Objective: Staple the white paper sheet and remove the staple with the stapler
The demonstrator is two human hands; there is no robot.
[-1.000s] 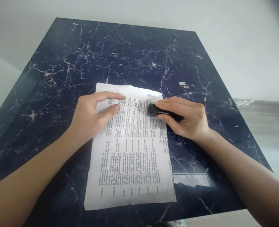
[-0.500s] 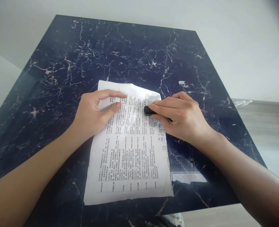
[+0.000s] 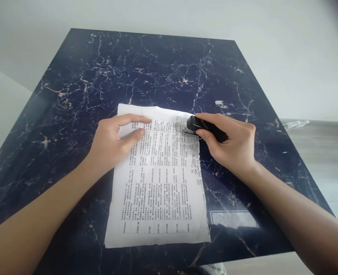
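A printed sheet of paper (image 3: 154,198), possibly several sheets stacked, lies on the dark marbled table. Many staples (image 3: 190,143) cluster in its upper right part and run down the right edge. My left hand (image 3: 114,139) rests on the paper's upper left, index finger and thumb stretched apart and nothing between them. In my right hand (image 3: 229,137) is a black stapler (image 3: 199,125), gripped between thumb and fingers. Its front end is over the paper's upper right edge, with the jaws a little apart. My fingers hide its rear part.
Beyond the paper, a small pale strip (image 3: 219,102) lies on the table (image 3: 146,68). A flat, shiny rectangular thing, perhaps a phone (image 3: 233,219), lies right of the paper's lower corner. Past the table's right edge is a crumpled clear plastic piece (image 3: 296,124).
My right hand has drawn the stapler rightward and slightly up, from over the paper to its right edge. More of the stapler shows now. My left hand keeps its place on the paper.
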